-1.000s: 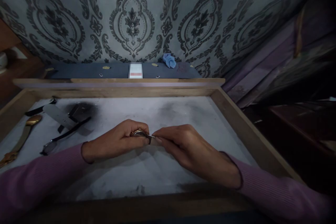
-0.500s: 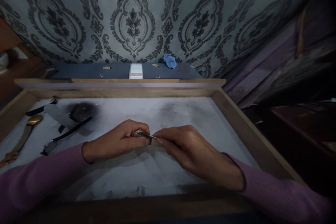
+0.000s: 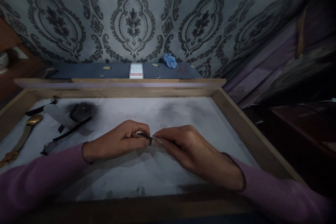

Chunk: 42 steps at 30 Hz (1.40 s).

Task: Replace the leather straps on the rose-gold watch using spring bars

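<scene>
A round, gold-rimmed watch is pinched between the thumb and fingers of my left hand, tilted above the white bottom of the tray. Part of it is hidden by my fingers. My right hand is closed, thumb and forefinger gripping a thin metal tool. The tool's slim tip reaches to the watch's right edge, by a short dark piece there. Whether the tip touches the watch I cannot tell.
Left in the wooden tray lie a gold watch, a black-strapped watch, a grey strap-like piece and a black strap. Behind the tray, a blue crumpled cloth and a small white box rest on a dark surface.
</scene>
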Available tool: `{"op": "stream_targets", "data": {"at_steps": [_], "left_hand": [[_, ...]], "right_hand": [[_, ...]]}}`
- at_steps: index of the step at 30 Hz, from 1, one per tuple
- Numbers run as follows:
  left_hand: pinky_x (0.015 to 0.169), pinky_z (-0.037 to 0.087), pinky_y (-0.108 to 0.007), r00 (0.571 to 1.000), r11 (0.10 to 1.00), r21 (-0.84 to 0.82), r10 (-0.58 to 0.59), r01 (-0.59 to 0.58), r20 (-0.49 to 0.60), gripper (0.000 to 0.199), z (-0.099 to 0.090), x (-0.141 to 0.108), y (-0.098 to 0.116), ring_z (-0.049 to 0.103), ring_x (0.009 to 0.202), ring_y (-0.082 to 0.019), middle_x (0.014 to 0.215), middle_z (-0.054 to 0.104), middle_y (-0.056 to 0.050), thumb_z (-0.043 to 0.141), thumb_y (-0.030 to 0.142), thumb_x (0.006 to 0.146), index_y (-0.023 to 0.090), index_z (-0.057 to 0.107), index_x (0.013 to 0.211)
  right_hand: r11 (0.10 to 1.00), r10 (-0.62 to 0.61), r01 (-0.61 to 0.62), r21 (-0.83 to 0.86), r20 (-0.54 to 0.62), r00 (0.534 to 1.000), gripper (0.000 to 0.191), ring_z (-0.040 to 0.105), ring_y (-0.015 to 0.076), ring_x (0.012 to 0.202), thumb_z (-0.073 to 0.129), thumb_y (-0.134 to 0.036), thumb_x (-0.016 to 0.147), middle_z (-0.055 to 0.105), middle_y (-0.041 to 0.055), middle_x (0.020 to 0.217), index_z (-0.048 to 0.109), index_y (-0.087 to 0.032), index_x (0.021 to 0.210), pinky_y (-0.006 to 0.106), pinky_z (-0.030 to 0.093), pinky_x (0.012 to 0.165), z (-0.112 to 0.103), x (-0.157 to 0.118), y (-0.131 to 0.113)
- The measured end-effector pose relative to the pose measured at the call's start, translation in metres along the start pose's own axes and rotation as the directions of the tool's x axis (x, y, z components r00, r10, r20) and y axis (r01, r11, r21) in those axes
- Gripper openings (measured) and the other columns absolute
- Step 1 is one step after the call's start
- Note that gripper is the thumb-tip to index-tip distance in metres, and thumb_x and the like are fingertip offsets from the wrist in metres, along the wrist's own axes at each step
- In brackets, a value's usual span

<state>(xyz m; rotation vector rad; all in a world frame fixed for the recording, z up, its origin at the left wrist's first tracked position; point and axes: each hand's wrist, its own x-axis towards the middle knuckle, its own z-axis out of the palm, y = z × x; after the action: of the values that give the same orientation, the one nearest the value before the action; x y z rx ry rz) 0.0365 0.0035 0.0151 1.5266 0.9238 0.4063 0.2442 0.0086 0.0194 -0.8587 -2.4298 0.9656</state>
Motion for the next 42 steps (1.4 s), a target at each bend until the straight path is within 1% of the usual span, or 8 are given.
{"op": "stream_targets", "data": {"at_steps": [9,15,19,23,29,32,36,42], "left_hand": [[0.046,0.023,-0.020,1.000,1.000,0.009,-0.009,0.009,0.023,0.014,-0.0005,-0.0003,0.0003,0.027,0.052,-0.007,0.058,0.030,0.008,0.049,0.022,0.084,0.015,0.050,0.071],[0.047,0.023,-0.019,0.999,1.000,0.026,-0.015,0.014,0.043,0.012,0.0008,-0.0017,-0.0003,0.028,0.052,-0.007,0.058,0.031,0.008,0.048,0.021,0.084,0.015,0.052,0.074],[0.047,0.023,-0.019,0.999,0.999,0.038,-0.012,0.010,0.044,0.013,0.0018,-0.0024,-0.0009,0.029,0.052,-0.007,0.059,0.032,0.007,0.047,0.021,0.084,0.015,0.052,0.074],[0.048,0.023,-0.020,0.999,0.999,0.044,-0.019,0.018,0.044,0.014,0.0023,-0.0009,-0.0007,0.029,0.053,-0.007,0.059,0.031,0.007,0.048,0.023,0.085,0.015,0.052,0.073],[0.050,0.025,-0.021,0.999,0.999,0.047,-0.010,0.008,0.040,0.016,0.0026,-0.0007,-0.0034,0.031,0.055,-0.008,0.060,0.033,0.007,0.049,0.025,0.085,0.015,0.052,0.073],[0.050,0.025,-0.021,0.999,0.999,0.027,-0.019,0.017,0.043,0.016,0.0018,-0.0004,-0.0043,0.031,0.055,-0.008,0.061,0.034,0.007,0.049,0.025,0.086,0.015,0.053,0.074],[0.048,0.024,-0.020,0.999,1.000,0.005,-0.029,0.028,0.033,0.016,0.0003,0.0007,-0.0021,0.029,0.054,-0.008,0.059,0.032,0.007,0.051,0.027,0.085,0.015,0.052,0.073],[0.048,0.024,-0.020,0.999,0.999,-0.006,-0.031,0.031,0.031,0.015,-0.0003,0.0005,0.0009,0.028,0.053,-0.008,0.059,0.031,0.007,0.050,0.025,0.084,0.016,0.052,0.072]], "right_hand": [[1.000,-0.008,0.008,-0.005,0.004,1.000,0.022,0.057,0.0099,0.059,0.047,-0.011,0.090,0.066,0.0029,0.068,0.067,-0.011,0.082,0.021,0.040,0.056,0.0007,0.0000,0.0008],[1.000,-0.021,0.021,-0.016,0.011,1.000,0.028,0.049,0.0086,0.052,0.044,-0.016,0.093,0.057,0.0002,0.059,0.065,-0.011,0.074,0.021,0.036,0.051,0.0007,-0.0001,-0.0015],[1.000,-0.017,0.017,-0.001,0.027,0.999,0.030,0.048,0.0087,0.052,0.045,-0.018,0.093,0.054,0.0000,0.058,0.062,-0.012,0.069,0.021,0.035,0.051,0.0006,-0.0001,-0.0003],[1.000,-0.006,0.007,-0.019,0.068,0.998,0.030,0.046,0.0084,0.051,0.046,-0.017,0.093,0.052,-0.0005,0.056,0.061,-0.012,0.067,0.021,0.034,0.050,0.0004,-0.0006,0.0020],[0.999,-0.029,0.030,-0.013,0.080,0.996,0.032,0.047,0.0087,0.050,0.044,-0.020,0.094,0.056,0.0008,0.058,0.062,-0.012,0.069,0.021,0.036,0.050,0.0006,-0.0012,0.0026],[1.000,-0.014,0.014,-0.008,0.069,0.998,0.030,0.048,0.0088,0.050,0.045,-0.018,0.093,0.057,0.0009,0.057,0.064,-0.011,0.072,0.021,0.036,0.050,0.0001,-0.0010,0.0017],[1.000,0.016,-0.015,-0.011,0.042,0.999,0.025,0.055,0.0099,0.057,0.044,-0.015,0.092,0.064,0.0028,0.066,0.066,-0.011,0.081,0.021,0.039,0.054,-0.0004,-0.0009,0.0009],[0.999,0.032,-0.032,-0.016,0.030,0.999,0.023,0.058,0.0107,0.059,0.045,-0.014,0.091,0.066,0.0034,0.069,0.066,-0.012,0.083,0.021,0.041,0.056,0.0004,-0.0011,0.0012]]}}
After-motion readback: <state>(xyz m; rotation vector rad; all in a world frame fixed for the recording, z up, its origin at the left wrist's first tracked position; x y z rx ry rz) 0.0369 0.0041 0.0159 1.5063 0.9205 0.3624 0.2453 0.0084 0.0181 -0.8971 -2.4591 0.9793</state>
